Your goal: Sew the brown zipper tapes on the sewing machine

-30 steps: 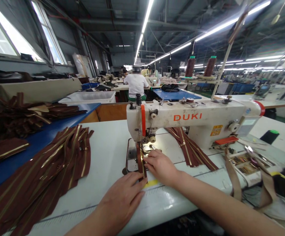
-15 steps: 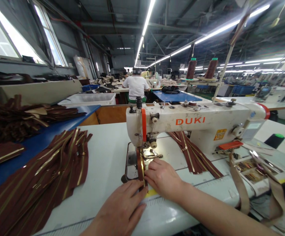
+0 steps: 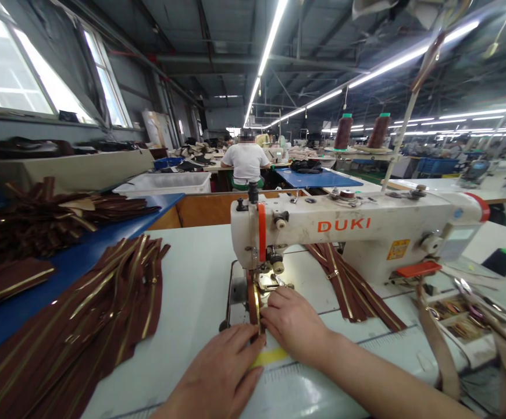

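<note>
A white DUKI sewing machine (image 3: pixel 357 230) stands on the pale table (image 3: pixel 192 291). A narrow brown zipper strip (image 3: pixel 253 302) with gold teeth lies under its presser foot. My left hand (image 3: pixel 222 372) lies flat with fingers stretched, its fingertips pressing the strip's near end. My right hand (image 3: pixel 294 323) rests on the table to the right of the strip, fingers curled, their tips against the strip just before the presser foot.
A big heap of brown zipper strips (image 3: pixel 91 314) lies at left, more on the blue surface (image 3: pixel 39 221). Sewn strips (image 3: pixel 349 279) trail behind the machine. A parts tray (image 3: pixel 458 308) sits right. A person in white (image 3: pixel 246 163) sits far ahead.
The strip's near end has shortened as it fed toward the needle, and both hands moved forward with it. The view shifted slightly.
</note>
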Demonstrator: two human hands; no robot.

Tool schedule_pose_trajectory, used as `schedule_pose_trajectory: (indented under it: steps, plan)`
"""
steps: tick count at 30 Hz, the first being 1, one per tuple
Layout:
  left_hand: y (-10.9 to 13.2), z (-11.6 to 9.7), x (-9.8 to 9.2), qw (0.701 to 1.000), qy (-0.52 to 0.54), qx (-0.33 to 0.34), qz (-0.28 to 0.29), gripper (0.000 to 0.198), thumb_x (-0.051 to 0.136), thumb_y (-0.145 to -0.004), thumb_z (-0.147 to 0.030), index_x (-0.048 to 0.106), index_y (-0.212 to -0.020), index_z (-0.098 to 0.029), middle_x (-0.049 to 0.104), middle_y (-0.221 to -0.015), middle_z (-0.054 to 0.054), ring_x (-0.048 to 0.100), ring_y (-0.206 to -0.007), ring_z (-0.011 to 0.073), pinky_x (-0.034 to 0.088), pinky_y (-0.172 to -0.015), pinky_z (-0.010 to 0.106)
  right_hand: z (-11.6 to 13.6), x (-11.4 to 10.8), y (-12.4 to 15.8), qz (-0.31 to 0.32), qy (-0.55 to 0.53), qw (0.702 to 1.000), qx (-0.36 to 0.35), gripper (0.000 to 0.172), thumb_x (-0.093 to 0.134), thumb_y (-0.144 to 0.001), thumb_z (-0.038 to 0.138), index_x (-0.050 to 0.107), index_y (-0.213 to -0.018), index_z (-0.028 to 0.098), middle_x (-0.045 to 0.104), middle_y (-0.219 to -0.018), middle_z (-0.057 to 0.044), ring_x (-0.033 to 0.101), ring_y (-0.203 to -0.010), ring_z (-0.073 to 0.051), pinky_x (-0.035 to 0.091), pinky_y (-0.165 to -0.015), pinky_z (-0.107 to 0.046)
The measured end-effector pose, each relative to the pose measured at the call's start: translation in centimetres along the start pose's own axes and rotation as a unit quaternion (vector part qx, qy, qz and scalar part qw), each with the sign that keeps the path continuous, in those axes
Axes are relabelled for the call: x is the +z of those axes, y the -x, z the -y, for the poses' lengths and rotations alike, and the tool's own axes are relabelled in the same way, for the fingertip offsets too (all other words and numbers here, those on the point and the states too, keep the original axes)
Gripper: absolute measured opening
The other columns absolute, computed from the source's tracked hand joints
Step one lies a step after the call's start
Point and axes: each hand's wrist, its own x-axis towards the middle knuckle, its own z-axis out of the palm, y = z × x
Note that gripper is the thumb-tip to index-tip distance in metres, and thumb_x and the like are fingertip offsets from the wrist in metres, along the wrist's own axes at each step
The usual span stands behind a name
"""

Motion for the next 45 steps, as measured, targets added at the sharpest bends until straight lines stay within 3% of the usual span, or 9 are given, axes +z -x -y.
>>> schedule_pose_trajectory:
  steps: [9, 20, 28, 45]
  plan:
    - [-1.8, 1.4, 0.5, 0.999, 0.007, -0.035, 0.018, 0.03, 0.045, -0.088, -0.022, 0.059, -0.114, -0.018, 0.066, -0.111, 0.008, 0.062, -0.102, 0.0234, 0.052, -0.09, 0.04, -1.6, 0.5, -1.9, 0.016, 0.016, 1.0, -0.01, 0.017, 0.055, -0.089, 0.018, 0.065, -0.075, 0.016, 0.06, -0.076, -0.005, 0.049, -0.08, -0.019, 0.038, -0.073, -0.03]
    - [-2.6, 3.5, 1.5, 0.997, -0.015, -0.05, 0.058, 0.034, 0.05, -0.088, -0.025, 0.059, -0.118, -0.015, 0.062, -0.121, 0.011, 0.059, -0.11, 0.0251, 0.05, -0.094, 0.043, -1.9, 1.1, -1.9, 0.013, -0.012, 1.0, 0.009, 0.019, 0.051, -0.091, 0.019, 0.064, -0.078, 0.016, 0.06, -0.079, -0.005, 0.05, -0.079, -0.019, 0.038, -0.074, -0.03]
    - [-2.6, 4.8, 1.9, 0.998, -0.018, -0.045, 0.046, 0.038, 0.046, -0.092, -0.033, 0.057, -0.121, -0.012, 0.063, -0.121, 0.013, 0.06, -0.111, 0.0249, 0.05, -0.094, 0.042, -2.0, 1.5, -2.0, 0.005, 0.005, 1.0, 0.01, 0.016, 0.053, -0.089, 0.017, 0.064, -0.077, 0.015, 0.06, -0.078, -0.005, 0.049, -0.079, -0.019, 0.039, -0.074, -0.03]
    - [-3.3, 5.9, 2.3, 0.997, 0.014, -0.063, 0.033, 0.031, 0.048, -0.09, -0.028, 0.06, -0.116, -0.015, 0.065, -0.118, 0.011, 0.059, -0.111, 0.0246, 0.049, -0.096, 0.044, -1.8, 1.7, -1.7, -0.003, -0.012, 0.999, 0.044, 0.016, 0.052, -0.089, 0.016, 0.066, -0.081, 0.017, 0.061, -0.081, -0.005, 0.05, -0.082, -0.02, 0.04, -0.077, -0.031]
